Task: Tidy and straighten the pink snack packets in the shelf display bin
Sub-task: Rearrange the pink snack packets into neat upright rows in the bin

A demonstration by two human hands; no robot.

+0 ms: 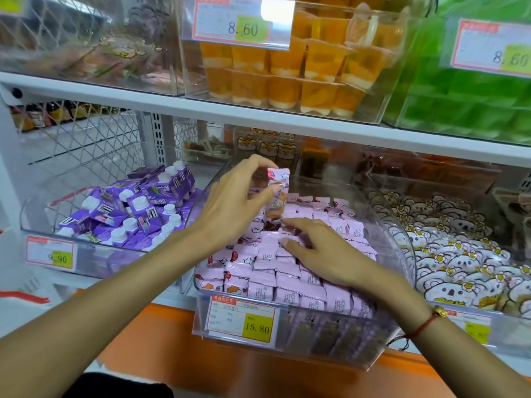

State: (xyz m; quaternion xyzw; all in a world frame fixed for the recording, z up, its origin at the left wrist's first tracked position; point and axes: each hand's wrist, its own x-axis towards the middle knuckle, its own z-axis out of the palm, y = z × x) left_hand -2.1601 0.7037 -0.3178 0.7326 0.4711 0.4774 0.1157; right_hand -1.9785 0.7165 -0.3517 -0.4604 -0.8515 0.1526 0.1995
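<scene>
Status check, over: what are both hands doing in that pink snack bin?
Left hand pinches one pink packet upright above the pile. Right hand rests flat on the packet rows. Clear bin full; nothing blocking.

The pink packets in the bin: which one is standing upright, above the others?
The packet pinched in the left hand, at the back of the clear bin. It stands on end; the other packets lie in flat rows under the right hand.

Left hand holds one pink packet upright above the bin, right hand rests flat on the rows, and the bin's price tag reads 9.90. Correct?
Not quite. In the head view the pink bin's price tag reads 15.80; 9.90 belongs to the purple-carton bin. The left hand does hold a pink packet upright, and the right hand rests flat on the rows.
</scene>
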